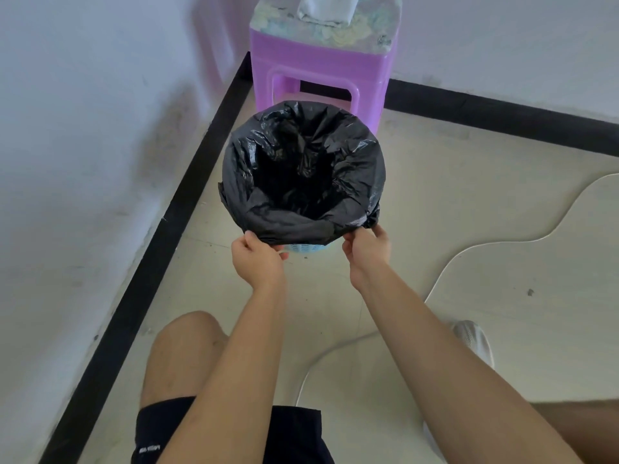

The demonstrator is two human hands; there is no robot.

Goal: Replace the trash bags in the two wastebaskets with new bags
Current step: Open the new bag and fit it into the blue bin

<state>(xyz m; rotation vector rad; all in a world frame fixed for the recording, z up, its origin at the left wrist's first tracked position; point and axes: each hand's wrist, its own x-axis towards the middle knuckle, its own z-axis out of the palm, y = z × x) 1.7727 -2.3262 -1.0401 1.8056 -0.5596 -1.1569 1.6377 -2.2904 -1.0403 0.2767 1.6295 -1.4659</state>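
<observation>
Black bag (303,169) hides nearly all the blue wastebasket (306,249).

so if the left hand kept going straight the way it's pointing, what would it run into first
The left hand points away from the person, at the black trash bag whose folded edge it already pinches. Going on, it would probably press into the light blue wastebasket wall under that edge, though depth is hard to judge here.

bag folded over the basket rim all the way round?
Yes: the black bag drapes over the whole rim, with both hands pinching its near edge.
</observation>
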